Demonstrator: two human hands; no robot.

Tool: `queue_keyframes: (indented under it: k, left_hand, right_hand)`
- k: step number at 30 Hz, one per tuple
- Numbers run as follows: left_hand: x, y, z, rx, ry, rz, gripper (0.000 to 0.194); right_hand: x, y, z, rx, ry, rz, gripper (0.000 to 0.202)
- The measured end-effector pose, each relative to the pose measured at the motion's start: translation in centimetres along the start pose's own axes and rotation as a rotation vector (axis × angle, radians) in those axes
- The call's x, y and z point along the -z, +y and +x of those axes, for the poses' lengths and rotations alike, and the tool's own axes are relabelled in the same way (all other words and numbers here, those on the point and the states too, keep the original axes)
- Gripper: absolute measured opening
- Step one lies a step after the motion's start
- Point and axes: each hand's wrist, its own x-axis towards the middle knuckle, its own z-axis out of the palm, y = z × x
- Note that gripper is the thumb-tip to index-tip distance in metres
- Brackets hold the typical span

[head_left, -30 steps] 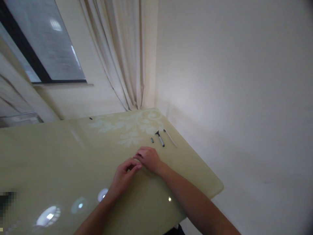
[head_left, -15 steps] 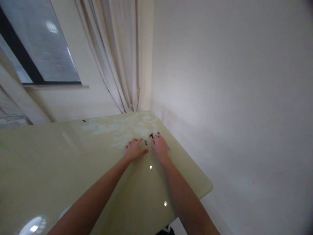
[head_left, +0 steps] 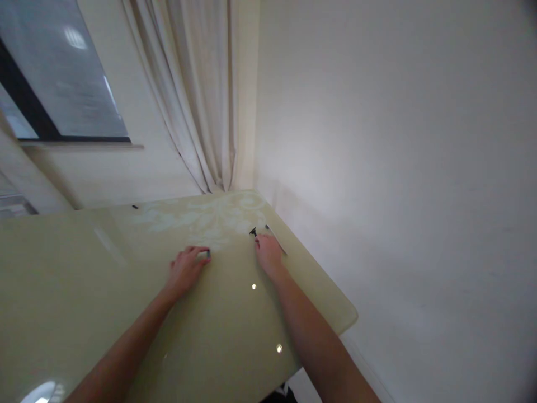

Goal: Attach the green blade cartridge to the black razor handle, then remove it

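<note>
A small dark rectangular piece (head_left: 208,254) is pinched between the thumb and a finger of my left hand (head_left: 184,271), low over the table's middle. To its right, my right hand (head_left: 269,254) has its fingers closed on a small black T-shaped tool (head_left: 252,231); the black head sticks out past the fingertips and the rest is hidden by the hand. A thin light stick with a dark tip (head_left: 277,239) lies just right of my right hand.
The glossy yellow-green table (head_left: 226,336) meets a pale wall (head_left: 377,168) on the right. A small black object (head_left: 135,207) lies near its far edge. Curtains (head_left: 210,101) and a window (head_left: 62,73) are behind. Something black (head_left: 280,394) shows below the near edge.
My left hand has closed on the small dark piece and carried it left, away from my right hand. My right hand stays on the black tool. The view has shifted slightly.
</note>
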Motion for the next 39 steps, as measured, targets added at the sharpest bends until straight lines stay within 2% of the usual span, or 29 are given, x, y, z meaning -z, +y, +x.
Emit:
queue_keyframes:
  k: [4,7,9,11,15,19,23,26,28,30,32,36,39]
  left_hand:
    - [4.4,-8.2,-2.4,0.127,0.121,0.093,0.033]
    - [6.2,-11.7,-3.5,0.216,0.174,0.154,0.034]
    - [6.5,-12.2,-3.7,0.231,0.161,0.167,0.037]
    - [6.4,-11.8,-3.7,0.234,0.128,0.157,0.04]
    - [5.8,-10.4,-3.5,0.238,0.08,0.145,0.042]
    - [5.5,-10.3,-3.5,0.254,0.09,0.139,0.042]
    - [5.6,-10.3,-3.6,0.216,0.045,0.101,0.041]
    - [5.7,-10.0,-3.6,0.163,0.036,0.091,0.039]
    - [5.8,-9.8,-3.6,0.162,0.037,0.094,0.04]
    - [5.8,-9.8,-3.6,0.166,0.028,0.088,0.041]
    - [5.9,-9.8,-3.5,0.166,0.031,0.079,0.041]
    - [5.4,-9.7,-3.3,0.175,0.12,0.044,0.044]
    - [4.2,-8.5,-3.4,0.055,0.195,0.044,0.045]
  right_hand:
    - [-0.4,-1.2,-0.1,0.079,-0.013,0.07,0.024]
    - [-1.5,-4.1,-1.0,0.198,0.013,0.158,0.025]
    - [-2.5,-6.8,-1.7,0.314,0.0,0.211,0.024]
    - [-3.6,-9.6,-2.2,0.385,-0.059,0.226,0.022]
    - [-5.9,-14.1,-2.5,0.36,-0.119,0.237,0.02]
    - [-7.9,-16.3,-2.7,0.316,-0.103,0.227,0.021]
    - [-8.5,-16.8,-3.1,0.314,-0.117,0.207,0.022]
    - [-7.7,-15.8,-3.0,0.349,-0.145,0.224,0.024]
    - [-6.5,-14.0,-2.3,0.348,-0.139,0.244,0.032]
    - [-4.8,-11.0,-1.3,0.294,-0.09,0.208,0.031]
    - [-2.7,-6.9,-0.2,0.182,-0.012,0.104,0.027]
    - [1.5,1.2,0.9,-0.076,0.114,-0.136,0.024]
    - [3.3,4.9,0.7,-0.164,0.133,-0.175,0.024]
